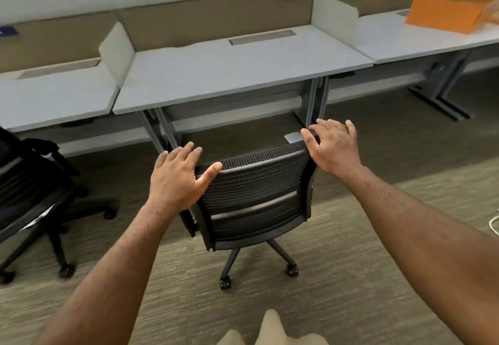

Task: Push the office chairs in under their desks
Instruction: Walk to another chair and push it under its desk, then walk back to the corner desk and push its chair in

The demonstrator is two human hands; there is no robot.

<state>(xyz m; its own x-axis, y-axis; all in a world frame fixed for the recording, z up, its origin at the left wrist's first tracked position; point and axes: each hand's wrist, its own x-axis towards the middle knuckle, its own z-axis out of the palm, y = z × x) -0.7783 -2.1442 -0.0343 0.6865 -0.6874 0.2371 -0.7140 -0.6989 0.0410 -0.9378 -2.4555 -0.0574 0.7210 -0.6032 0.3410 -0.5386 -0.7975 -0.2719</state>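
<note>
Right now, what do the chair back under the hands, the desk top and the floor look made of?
Chair back: black mesh, likely plastic or fabric, given its perforated dot pattern; the frame is smooth and dark, probably plastic.
Desk top: pale grey, matte, flat, probably laminate; the legs look like painted metal.
Floor: low-pile carpet with a streaked brown-grey weave.

the left black chair (29, 196) is cut off by the frame's edge; its seat is hidden.
</note>
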